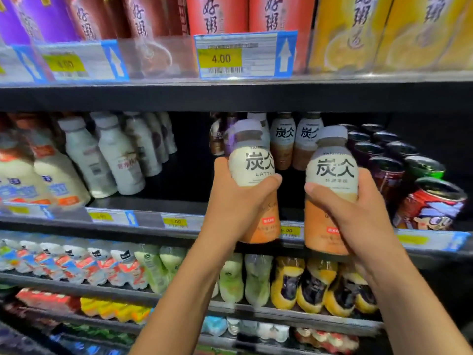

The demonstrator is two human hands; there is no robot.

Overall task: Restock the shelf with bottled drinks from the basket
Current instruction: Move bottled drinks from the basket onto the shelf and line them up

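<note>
My left hand (236, 208) grips a latte bottle (252, 160) with a grey cap, cream label and orange lower half. My right hand (358, 221) grips a second bottle of the same kind (331, 172). Both are held upright in front of the middle shelf (179, 201), just before its front edge. Matching latte bottles (294, 139) stand at the back of that shelf, behind the two held ones. The basket is out of view.
White milk bottles (112, 155) fill the shelf's left side, with a dark gap beside them. Cans (409, 175) line its right side. Boxed cartons (217, 14) sit on the shelf above, with a 4.00 price tag (243, 56). Lower shelves hold small bottles (307, 285).
</note>
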